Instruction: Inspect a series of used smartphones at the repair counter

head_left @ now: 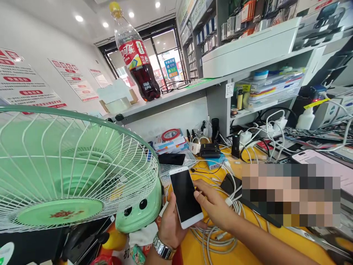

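A white phone (186,197) with a dark screen is upright and slightly tilted near the middle of the head view. My left hand (171,223), with a metal watch (162,247) at its wrist, holds the phone from below and the left edge. At the phone's right edge, my right hand (212,203) grips it with thumb and fingers. Another dark phone (172,159) lies behind it. White cables (217,237) are coiled on the yellow table surface (249,243) under and beside my right forearm.
A green fan (74,169) fills the left side. On the ledge stand a cola bottle (138,59) and glasses (176,85). Tape (170,134), a black box (210,150), chargers (245,137) and a large pinkish device (325,167) surround the work area. Part of the right side is pixelated.
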Tool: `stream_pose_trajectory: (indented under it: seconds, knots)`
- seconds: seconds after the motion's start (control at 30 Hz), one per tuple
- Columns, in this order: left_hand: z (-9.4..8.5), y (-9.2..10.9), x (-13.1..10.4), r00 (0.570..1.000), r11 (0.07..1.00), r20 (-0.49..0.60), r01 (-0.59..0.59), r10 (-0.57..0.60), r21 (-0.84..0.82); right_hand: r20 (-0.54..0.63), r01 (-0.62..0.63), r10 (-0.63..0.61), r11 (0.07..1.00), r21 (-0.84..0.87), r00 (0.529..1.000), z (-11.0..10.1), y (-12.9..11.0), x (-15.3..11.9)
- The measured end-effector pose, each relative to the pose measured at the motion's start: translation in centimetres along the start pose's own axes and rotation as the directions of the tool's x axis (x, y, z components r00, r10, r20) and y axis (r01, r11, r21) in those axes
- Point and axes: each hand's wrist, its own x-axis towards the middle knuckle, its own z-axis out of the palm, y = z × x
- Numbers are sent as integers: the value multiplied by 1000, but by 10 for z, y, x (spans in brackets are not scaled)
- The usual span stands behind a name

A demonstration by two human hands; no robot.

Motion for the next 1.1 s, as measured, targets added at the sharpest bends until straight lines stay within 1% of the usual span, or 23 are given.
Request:
stream_pose_trajectory:
  seconds: [0.07,0.13,0.2,0.3,0.4,0.5,0.57,0.63,0.73,0.8,0.87,0.97,1.1]
  knots:
    - [1,-1,-3,996,999,85,42,-41,-5,32,-7,8,1000,-14,999,1,0,-1]
    - [3,-1,-5,982,997,175,71,-66,-25,56,-30,31,999,-22,998,3,2,-3]
    - [7,-1,-7,975,996,211,77,-66,-46,46,-75,76,997,-23,996,5,6,-4]
    - [13,-1,-7,986,998,160,43,-36,-43,-6,-138,138,990,-7,990,9,11,-4]
    - [15,0,-6,991,998,130,48,-43,-39,-34,-149,150,989,24,988,10,13,-4]
    - [15,0,-5,993,996,107,54,-46,-68,-6,-187,188,979,86,982,11,12,-4]
    - [16,1,-5,996,994,84,37,-28,-99,22,-222,220,967,128,975,11,11,-5]
    - [18,3,-7,997,990,73,29,-19,-139,8,-212,212,970,121,977,11,11,-5]
    - [22,7,-11,998,967,56,47,-34,-251,-40,-151,152,987,48,987,11,10,-4]
    - [25,9,-14,998,942,51,59,-44,-331,-46,-141,142,990,25,989,10,9,-4]
    - [26,9,-16,998,925,56,52,-33,-377,-45,-146,147,989,18,988,10,7,-3]
    - [27,7,-17,999,921,51,11,10,-390,-42,-144,144,990,6,989,10,5,-4]
    - [26,5,-15,999,919,-3,-39,42,-391,-54,-130,130,991,6,990,9,5,-3]
